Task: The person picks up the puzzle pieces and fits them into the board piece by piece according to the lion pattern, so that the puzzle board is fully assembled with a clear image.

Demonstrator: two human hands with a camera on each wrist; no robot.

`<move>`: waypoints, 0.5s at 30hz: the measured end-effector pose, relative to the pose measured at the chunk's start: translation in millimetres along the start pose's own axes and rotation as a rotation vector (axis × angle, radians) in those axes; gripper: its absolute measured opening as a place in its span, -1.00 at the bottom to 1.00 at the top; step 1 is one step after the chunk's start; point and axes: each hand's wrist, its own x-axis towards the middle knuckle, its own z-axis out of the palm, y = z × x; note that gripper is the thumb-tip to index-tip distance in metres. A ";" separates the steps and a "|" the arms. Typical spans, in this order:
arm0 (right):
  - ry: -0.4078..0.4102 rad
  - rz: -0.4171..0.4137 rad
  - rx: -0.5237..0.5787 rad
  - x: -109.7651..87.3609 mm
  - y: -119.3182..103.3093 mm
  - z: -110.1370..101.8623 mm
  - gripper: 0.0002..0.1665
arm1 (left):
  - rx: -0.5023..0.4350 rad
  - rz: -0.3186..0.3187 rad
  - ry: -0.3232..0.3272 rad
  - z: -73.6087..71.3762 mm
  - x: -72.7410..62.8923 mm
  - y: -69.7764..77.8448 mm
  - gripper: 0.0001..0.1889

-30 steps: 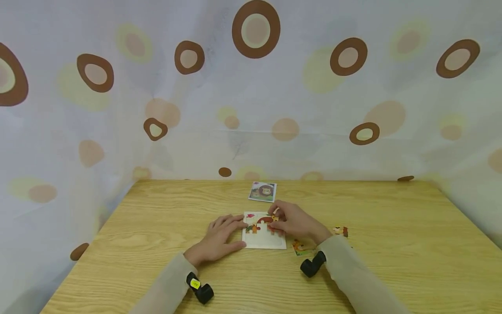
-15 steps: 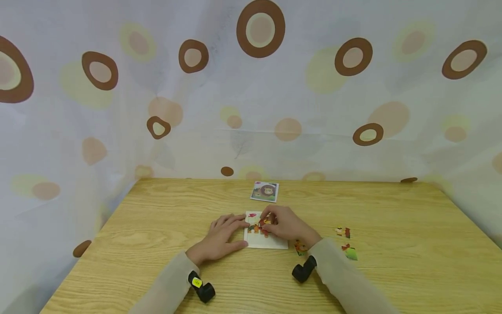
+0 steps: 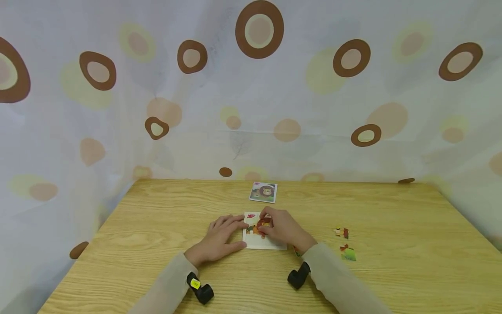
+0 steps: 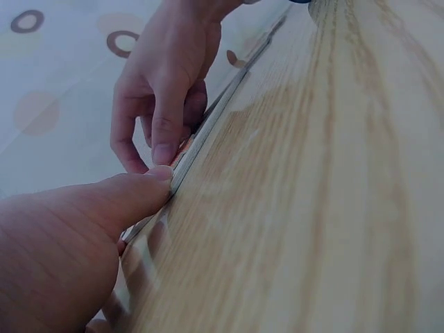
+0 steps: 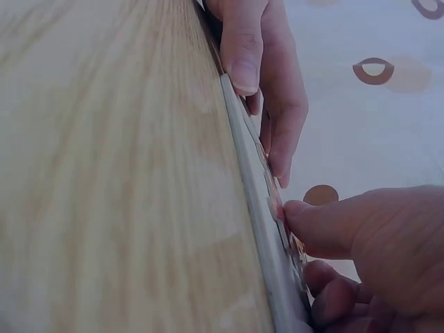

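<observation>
A white puzzle board (image 3: 260, 244) lies on the table with some picture pieces in its upper part. My left hand (image 3: 217, 242) rests at its left edge, fingers spread and fairly straight; in the left wrist view the thumb (image 4: 142, 194) touches the board's edge. Over the upper middle of the board, my right hand (image 3: 286, 227) pinches a brown puzzle piece (image 3: 264, 221) between thumb and fingers, against the pieces there. In the right wrist view the right thumb (image 5: 316, 225) sits low over the board. That hand hides the board's right part.
Behind the board lies a square lion picture card (image 3: 263, 192). To the right are a loose puzzle piece (image 3: 341, 232) and a green-and-red piece (image 3: 348, 253). Another piece (image 3: 296, 251) is mostly hidden by the right wrist. A patterned cloth (image 3: 251, 100) hangs behind the table.
My right hand has moved left across the board with the puzzle piece, from the upper right to the upper middle. The left hand has stayed at the board's left edge.
</observation>
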 end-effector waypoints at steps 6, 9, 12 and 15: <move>0.039 0.038 0.023 -1.2 -0.1 2.2 -0.88 | -0.006 -0.001 -0.008 -0.8 0.2 0.5 -0.50; 0.059 0.031 0.033 -2.0 -0.5 2.3 -0.91 | -0.004 0.000 -0.002 -0.4 0.4 0.9 -0.50; 0.067 0.023 0.034 -3.7 -0.8 3.2 -0.89 | -0.013 -0.003 0.007 0.8 -0.8 1.6 -0.50; 0.086 0.018 0.020 -3.2 -1.8 1.7 -0.87 | -0.017 0.002 0.005 -1.4 0.6 1.5 -0.50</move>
